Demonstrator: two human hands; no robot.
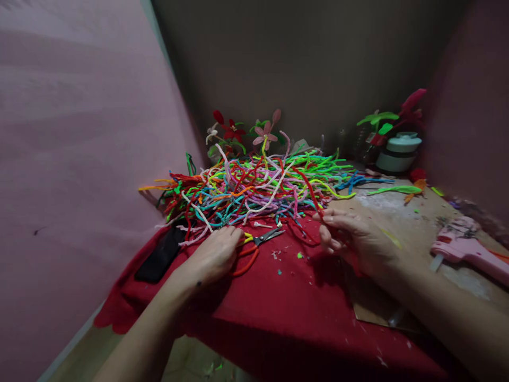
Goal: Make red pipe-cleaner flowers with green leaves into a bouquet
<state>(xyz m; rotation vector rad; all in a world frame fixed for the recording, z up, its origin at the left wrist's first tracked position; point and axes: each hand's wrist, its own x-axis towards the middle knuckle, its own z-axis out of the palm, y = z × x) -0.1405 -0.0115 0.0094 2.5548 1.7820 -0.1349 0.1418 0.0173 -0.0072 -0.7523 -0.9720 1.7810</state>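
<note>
A big tangle of coloured pipe cleaners (258, 185) lies across the back of a red cloth (286, 297). My left hand (214, 254) rests knuckles up on the cloth, its fingers curled over the orange and yellow handles of a pair of scissors (258, 241). The scissor blades point right toward the pile. My right hand (353, 239) is closed in a pinch on a red pipe cleaner (312, 193) that runs up into the pile.
A pink glue gun (465, 246) lies on the bare tabletop at the right. Pipe-cleaner flowers (246, 130) stand behind the pile, with a white jar (397, 151) of more flowers at the back right. A black flat object (161, 254) lies on the cloth's left. Pink wall at left.
</note>
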